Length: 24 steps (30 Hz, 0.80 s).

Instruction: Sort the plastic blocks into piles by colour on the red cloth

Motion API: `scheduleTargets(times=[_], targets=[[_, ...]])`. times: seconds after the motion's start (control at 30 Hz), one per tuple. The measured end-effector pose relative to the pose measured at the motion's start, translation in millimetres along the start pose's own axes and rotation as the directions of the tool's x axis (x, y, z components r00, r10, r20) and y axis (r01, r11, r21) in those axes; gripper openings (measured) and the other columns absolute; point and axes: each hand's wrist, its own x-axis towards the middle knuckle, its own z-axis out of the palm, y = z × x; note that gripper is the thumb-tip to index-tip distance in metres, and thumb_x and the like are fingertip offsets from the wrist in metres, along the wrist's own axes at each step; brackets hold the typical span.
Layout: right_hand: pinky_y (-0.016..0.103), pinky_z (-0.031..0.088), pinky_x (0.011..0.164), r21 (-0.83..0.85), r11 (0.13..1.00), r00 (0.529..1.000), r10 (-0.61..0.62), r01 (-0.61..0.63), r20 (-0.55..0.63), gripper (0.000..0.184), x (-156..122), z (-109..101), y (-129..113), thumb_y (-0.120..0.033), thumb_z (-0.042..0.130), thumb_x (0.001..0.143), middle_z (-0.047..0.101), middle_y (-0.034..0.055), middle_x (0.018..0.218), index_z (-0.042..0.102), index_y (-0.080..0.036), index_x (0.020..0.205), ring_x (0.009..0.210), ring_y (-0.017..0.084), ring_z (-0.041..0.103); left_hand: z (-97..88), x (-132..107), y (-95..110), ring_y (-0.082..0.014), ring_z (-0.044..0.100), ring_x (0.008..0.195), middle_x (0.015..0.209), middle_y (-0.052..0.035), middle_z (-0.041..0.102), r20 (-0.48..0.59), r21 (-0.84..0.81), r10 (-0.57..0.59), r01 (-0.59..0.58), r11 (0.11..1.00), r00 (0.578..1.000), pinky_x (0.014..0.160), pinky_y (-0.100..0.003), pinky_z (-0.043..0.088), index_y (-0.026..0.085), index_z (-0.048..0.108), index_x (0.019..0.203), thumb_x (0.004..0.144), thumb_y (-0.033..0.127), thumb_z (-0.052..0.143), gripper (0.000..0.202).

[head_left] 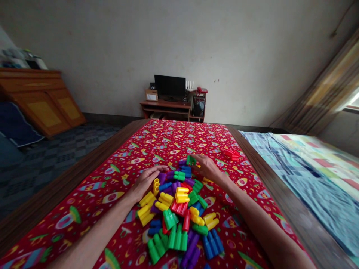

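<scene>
The left hand (147, 181) lies open and flat, pressed against the left side of the block pile (179, 209). The right hand (209, 168) curls at a green block (191, 160) by its fingertips; whether it grips or only touches the block, I cannot tell. Nearly all the blocks sit heaped loose between the hands. One red block (232, 154) lies apart beyond the right hand on the worktop (112, 179).

Glossy plastic blocks (179, 209), printed cloth (157, 142)

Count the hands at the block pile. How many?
2. The left hand lies open at the left edge of the pile, beside a yellow block. The right hand is at the far edge, its fingers at a green block.
</scene>
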Motion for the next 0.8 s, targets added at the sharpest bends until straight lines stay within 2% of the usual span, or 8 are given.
scheduleTargets(times=[0.17,0.27,0.37,0.47,0.53,0.6,0.7,0.8], targets=[[0.038,0.049,0.086,-0.104,0.966,0.959,0.217,-0.238,-0.182,0.042,-7.4,-12.1,46.5,-0.026,0.054,0.089,0.068,0.0172,0.111,0.055,-0.014,0.13,0.099,0.027,0.065,1.7,-0.3,1.6,-0.0292,0.064,0.104,0.102,-0.0084,0.074,-0.006,-0.026,-0.015,0.015,1.0,1.0,0.093,-0.038,0.047,0.018,0.072,0.096,0.071,0.043,0.066,0.036],[0.044,0.047,0.092,-0.112,0.952,0.935,0.25,-0.285,-0.25,0.044,-11.0,-13.7,52.6,-0.03,0.055,0.089,0.065,0.0195,0.119,0.055,-0.014,0.131,0.109,0.03,0.061,2.0,-0.4,2.4,-0.0292,0.064,0.105,0.102,-0.0082,0.074,-0.012,-0.02,-0.011,0.011,1.0,1.0,0.094,-0.038,0.047,0.018,0.073,0.096,0.071,0.042,0.066,0.036],[0.039,0.049,0.087,0.005,0.98,0.958,0.197,-0.201,-0.206,0.039,-9.5,-15.5,29.0,-0.034,0.05,0.094,0.069,0.0176,0.111,0.061,-0.014,0.125,0.1,0.027,0.065,1.7,-0.1,1.5,-0.029,0.065,0.104,0.103,-0.0079,0.074,-0.011,-0.019,-0.009,0.009,1.0,1.0,0.093,-0.038,0.047,0.018,0.073,0.096,0.071,0.041,0.066,0.035],[0.029,0.051,0.079,0.224,0.974,0.999,-0.029,0.023,0.022,0.035,-3.9,-13.2,-11.9,-0.038,0.048,0.096,0.072,0.01,0.102,0.064,-0.019,0.121,0.089,0.021,0.067,0.9,0.5,-0.9,-0.0292,0.065,0.104,0.104,-0.0077,0.074,-0.009,-0.018,-0.021,0.021,1.0,1.0,0.091,-0.038,0.049,0.018,0.072,0.099,0.072,0.041,0.065,0.036],[0.027,0.049,0.08,0.278,0.947,0.971,-0.202,0.16,0.131,0.033,-0.9,-8.3,-35.6,-0.037,0.054,0.093,0.071,0.0095,0.106,0.064,-0.019,0.119,0.093,0.02,0.065,-0.4,1.1,-3.5,-0.0292,0.065,0.104,0.104,-0.0079,0.074,-0.008,-0.018,-0.025,0.025,1.0,1.0,0.09,-0.038,0.05,0.018,0.072,0.101,0.073,0.041,0.065,0.037],[0.027,0.047,0.079,0.244,0.951,0.961,-0.233,0.192,0.151,0.027,0.4,-3.0,-49.0,-0.032,0.056,0.092,0.07,0.011,0.103,0.067,-0.017,0.112,0.091,0.02,0.063,-2.2,1.8,-6.5,-0.0294,0.065,0.105,0.104,-0.0085,0.074,-0.003,-0.01,-0.018,0.018,1.0,1.0,0.091,-0.038,0.05,0.017,0.072,0.102,0.073,0.042,0.066,0.039],[0.024,0.044,0.068,0.265,0.963,0.996,-0.06,0.042,0.061,0.023,0.5,0.1,-49.8,-0.03,0.05,0.094,0.068,0.006,0.081,0.068,-0.016,0.096,0.072,0.016,0.059,-4.7,2.5,-8.5,-0.0299,0.065,0.106,0.105,-0.009,0.074,-0.003,0.011,0.003,-0.002,1.0,1.0,0.092,-0.039,0.049,0.017,0.072,0.103,0.074,0.043,0.066,0.039],[0.022,0.039,0.058,0.535,0.839,0.986,0.155,-0.102,-0.055,0.033,2.6,-2.3,-44.7,-0.044,0.05,0.093,0.059,-0.0005,0.067,0.067,-0.017,0.087,0.06,0.012,0.052,-3.0,0.2,-0.2,-0.0296,0.065,0.105,0.105,-0.0078,0.074,-0.01,0.045,0.042,-0.041,0.998,0.999,0.094,-0.039,0.049,0.019,0.073,0.101,0.076,0.046,0.065,0.038]])
